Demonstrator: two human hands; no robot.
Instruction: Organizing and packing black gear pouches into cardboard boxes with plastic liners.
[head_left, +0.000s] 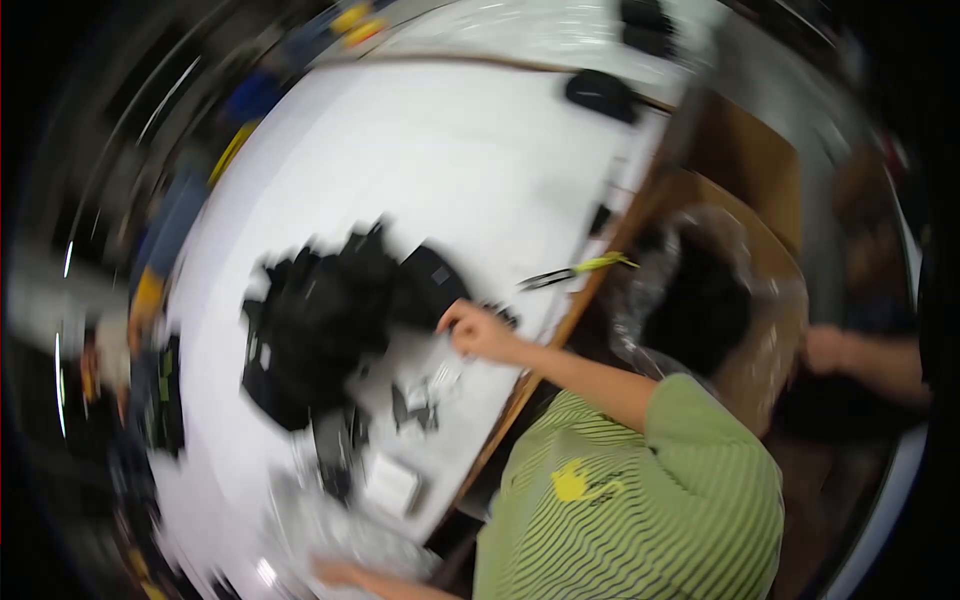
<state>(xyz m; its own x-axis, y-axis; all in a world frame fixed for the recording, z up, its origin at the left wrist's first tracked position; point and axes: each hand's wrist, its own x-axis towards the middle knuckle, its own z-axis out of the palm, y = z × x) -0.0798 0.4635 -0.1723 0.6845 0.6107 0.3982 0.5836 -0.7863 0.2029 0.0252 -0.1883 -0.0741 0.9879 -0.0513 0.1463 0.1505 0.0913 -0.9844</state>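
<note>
A heap of black caps (320,320) lies on the white table, blurred by motion. At its right side one black cap (436,282) shows a smooth, rounded surface. My right hand (484,332) is at the lower edge of this cap, fingers bent together on it. My left hand (340,572) is at the lower edge of the view, beside a crumpled clear plastic bag (335,520); its fingers are smeared by motion. Between the hands lie small dark and grey pieces (415,408) and a small white box (391,484).
A slim black tool with a yellow-green end (575,271) lies near the table edge. Another black cap (601,95) sits at the far corner. Beside the table stands a cardboard box (775,300) lined with clear plastic, dark contents inside. Another person's hand (828,350) is next to it.
</note>
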